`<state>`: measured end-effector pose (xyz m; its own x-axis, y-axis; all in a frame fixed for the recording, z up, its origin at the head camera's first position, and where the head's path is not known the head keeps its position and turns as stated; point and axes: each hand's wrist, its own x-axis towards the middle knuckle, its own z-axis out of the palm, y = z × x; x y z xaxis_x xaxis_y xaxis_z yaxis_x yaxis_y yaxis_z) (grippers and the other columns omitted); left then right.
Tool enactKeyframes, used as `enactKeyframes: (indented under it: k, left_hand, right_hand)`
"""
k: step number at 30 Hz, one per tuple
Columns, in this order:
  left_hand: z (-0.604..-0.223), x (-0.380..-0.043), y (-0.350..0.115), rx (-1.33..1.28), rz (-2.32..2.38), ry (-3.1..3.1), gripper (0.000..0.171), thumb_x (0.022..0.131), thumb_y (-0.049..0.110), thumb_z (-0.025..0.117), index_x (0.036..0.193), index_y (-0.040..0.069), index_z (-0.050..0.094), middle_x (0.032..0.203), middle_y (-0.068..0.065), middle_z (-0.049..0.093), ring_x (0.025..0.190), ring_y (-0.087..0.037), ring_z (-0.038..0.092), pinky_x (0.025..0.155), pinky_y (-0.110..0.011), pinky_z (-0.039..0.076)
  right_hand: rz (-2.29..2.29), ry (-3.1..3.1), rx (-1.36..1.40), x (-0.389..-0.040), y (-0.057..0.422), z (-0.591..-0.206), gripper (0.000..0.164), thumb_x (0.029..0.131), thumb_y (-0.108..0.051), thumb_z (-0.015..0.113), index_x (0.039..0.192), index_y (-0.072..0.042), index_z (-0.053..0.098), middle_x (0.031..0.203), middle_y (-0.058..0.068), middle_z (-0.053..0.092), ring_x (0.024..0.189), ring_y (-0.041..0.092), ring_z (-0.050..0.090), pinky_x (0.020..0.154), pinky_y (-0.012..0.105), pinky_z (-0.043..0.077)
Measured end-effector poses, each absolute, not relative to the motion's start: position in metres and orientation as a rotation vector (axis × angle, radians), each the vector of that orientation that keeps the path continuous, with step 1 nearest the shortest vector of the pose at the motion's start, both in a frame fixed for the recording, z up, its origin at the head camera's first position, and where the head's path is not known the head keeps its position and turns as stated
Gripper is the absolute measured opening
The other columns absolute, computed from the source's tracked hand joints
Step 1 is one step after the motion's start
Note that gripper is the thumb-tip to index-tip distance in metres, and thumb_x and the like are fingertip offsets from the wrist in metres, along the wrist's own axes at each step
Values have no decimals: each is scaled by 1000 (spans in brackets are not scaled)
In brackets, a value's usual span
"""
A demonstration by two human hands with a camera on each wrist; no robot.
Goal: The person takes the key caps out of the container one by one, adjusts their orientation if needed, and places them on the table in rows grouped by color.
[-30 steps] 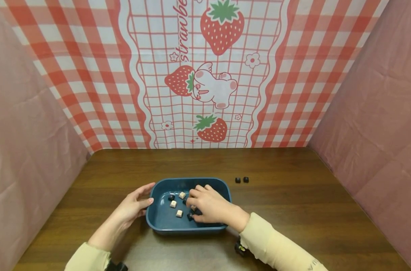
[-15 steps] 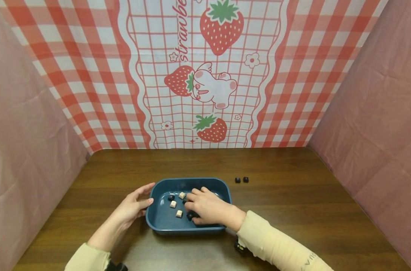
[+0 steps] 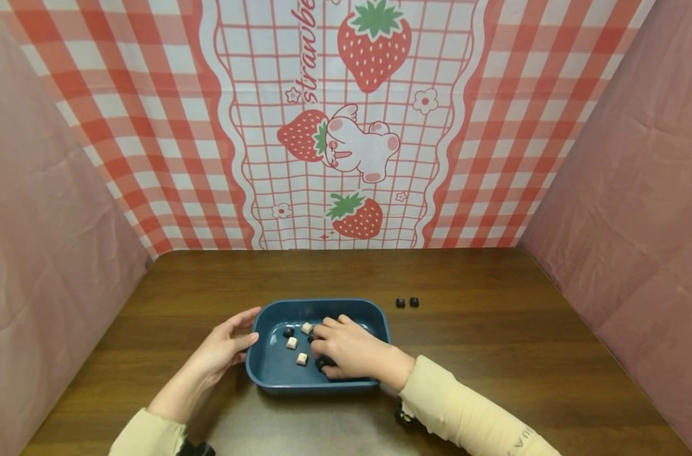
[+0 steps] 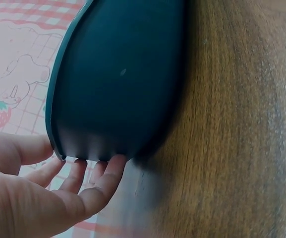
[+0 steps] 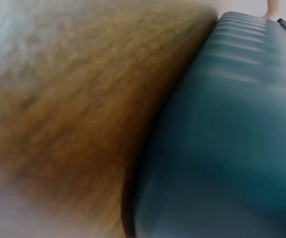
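Observation:
A dark blue rectangular tray (image 3: 289, 386) stands on the table in the head view, holding several small black and cream keycaps. My left hand (image 3: 223, 347) grips its left end, the thumb over the rim and the fingertips against the outer wall, as the left wrist view shows. My right hand (image 3: 351, 348) reaches down inside the tray's right half, fingers bent over the keycaps. A black keycap (image 3: 321, 363) lies by its thumb. Whether it pinches one I cannot tell, since the fingertips are hidden. Cream keycaps (image 3: 302, 360) and a black one lie left of it.
Two black keycaps (image 3: 407, 303) sit side by side on the wooden table (image 3: 494, 354), beyond the tray's right far corner. A strawberry-patterned cloth (image 3: 346, 126) hangs at the back, with pink cloth (image 3: 619, 209) along both sides.
My right hand has lowered and shifted slightly left in the tray, its fingers covering a keycap seen between them before. The left hand and the tray stay in place.

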<state>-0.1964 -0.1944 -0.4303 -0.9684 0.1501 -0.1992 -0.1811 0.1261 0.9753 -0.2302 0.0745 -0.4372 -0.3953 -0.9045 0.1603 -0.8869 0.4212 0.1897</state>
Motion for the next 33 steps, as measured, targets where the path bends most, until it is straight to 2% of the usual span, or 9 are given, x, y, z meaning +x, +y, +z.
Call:
enactKeyframes:
  k: [12,17,26,33]
  left_hand:
    - [-429,-196,-191,-52,1950,2208,51,93,0,52,142,0,38,127,-25,45,101,-22,56,73,-33,52]
    - [-426,-194,-192,-57,1939,2208,50,93,2,53,142,1,38,127,-24,46,99,-22,57,74,-34,52]
    - [-420,-189,-194,-52,1896,2206,58,89,-4,57,142,2,36,129,-25,44,103,-26,56,74,-34,52]
    - [-421,-190,-193,-84,1876,2227,57,88,-4,57,141,4,39,129,-24,46,106,-30,55,74,-35,52]
  right_hand:
    - [-116,-2463,1537,-229,88,-417,17,81,-41,69,91,-29,63,91,-8,53,83,12,43,66,28,29]
    - [-123,-2473,1510,-229,96,-404,18,81,-40,69,92,-27,63,93,-7,54,85,13,45,68,30,30]
    - [-87,-2472,1434,-235,117,-386,20,78,-38,72,89,-25,63,94,-5,53,88,15,45,70,33,32]
    - [-40,-2468,1370,-242,135,-373,17,78,-35,72,86,-24,61,93,-5,53,87,16,46,70,33,34]
